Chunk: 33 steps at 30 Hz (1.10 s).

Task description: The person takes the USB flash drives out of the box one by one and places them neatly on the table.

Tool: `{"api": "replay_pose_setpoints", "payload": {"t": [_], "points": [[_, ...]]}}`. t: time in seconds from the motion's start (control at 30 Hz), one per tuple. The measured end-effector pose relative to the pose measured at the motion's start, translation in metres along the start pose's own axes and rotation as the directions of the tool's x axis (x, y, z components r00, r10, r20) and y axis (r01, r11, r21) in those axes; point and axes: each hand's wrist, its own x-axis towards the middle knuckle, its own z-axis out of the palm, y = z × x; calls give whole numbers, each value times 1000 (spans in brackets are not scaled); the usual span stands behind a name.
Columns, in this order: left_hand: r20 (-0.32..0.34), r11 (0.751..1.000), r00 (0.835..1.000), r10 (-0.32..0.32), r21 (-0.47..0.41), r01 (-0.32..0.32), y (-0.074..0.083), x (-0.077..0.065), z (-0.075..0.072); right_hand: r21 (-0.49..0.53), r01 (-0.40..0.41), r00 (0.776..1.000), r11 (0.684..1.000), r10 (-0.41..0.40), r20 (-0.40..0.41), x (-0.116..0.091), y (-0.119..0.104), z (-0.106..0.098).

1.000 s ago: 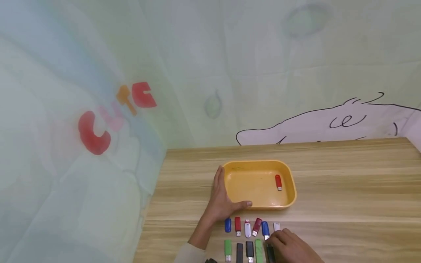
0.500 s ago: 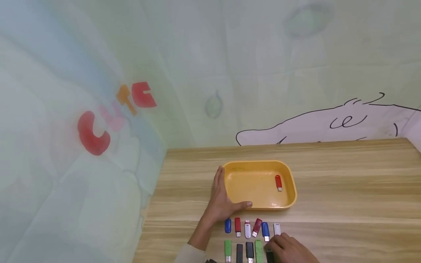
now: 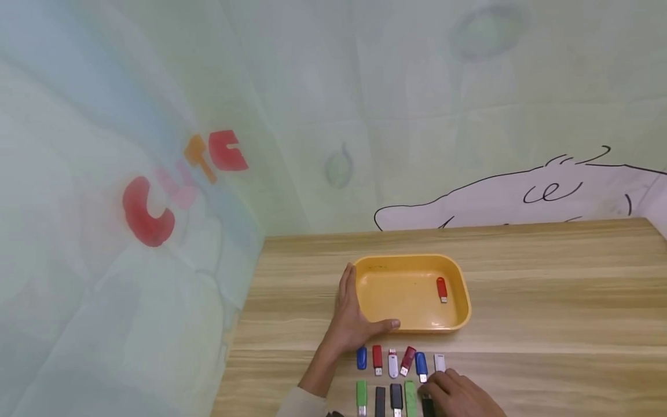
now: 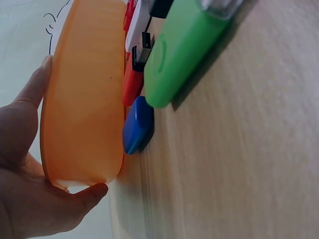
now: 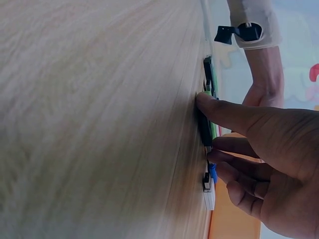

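Note:
A yellow plastic tray (image 3: 398,295) stands on the wooden table, with one red USB stick (image 3: 442,289) lying at its right end. My left hand (image 3: 350,327) grips the tray's left end, the thumb over the near rim and the fingers along the side. At the right of the nearer row, my right hand (image 3: 461,395) pinches a black USB stick (image 3: 428,407) between thumb and fingers. That black stick (image 5: 204,130) still lies low at the table in the right wrist view. The fingers partly cover it in the head view.
Nearer me than the tray lie two rows of USB sticks, among them a blue one (image 3: 362,358), a white one (image 3: 440,362) and a green one (image 3: 362,397). Printed cloth walls (image 3: 312,145) rise behind and left of the table (image 3: 547,289).
My right hand has shifted slightly left and closed in on the black USB stick, uncovering more of the white one. The left hand and the tray have stayed put.

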Motion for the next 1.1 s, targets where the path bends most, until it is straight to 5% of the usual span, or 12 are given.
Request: {"api": "replay_pose_setpoints", "payload": {"t": [0.53,0.77,0.93,1.1], "points": [[-6,1000,1000,9,0,-9,-3,0,-2,62,61,998,996,-59,-31,-5,-3,-17],[-5,1000,1000,1,-8,-1,-2,0,-2,61,-1,992,998,8,-126,-2,-9,-45],[1,1000,1000,6,-2,-6,-2,0,-2,30,-6,953,1000,15,-303,-1,-11,-62],[12,1000,1000,0,-8,0,-2,-1,0,-124,-6,879,992,-54,-475,5,-7,-70]]}}
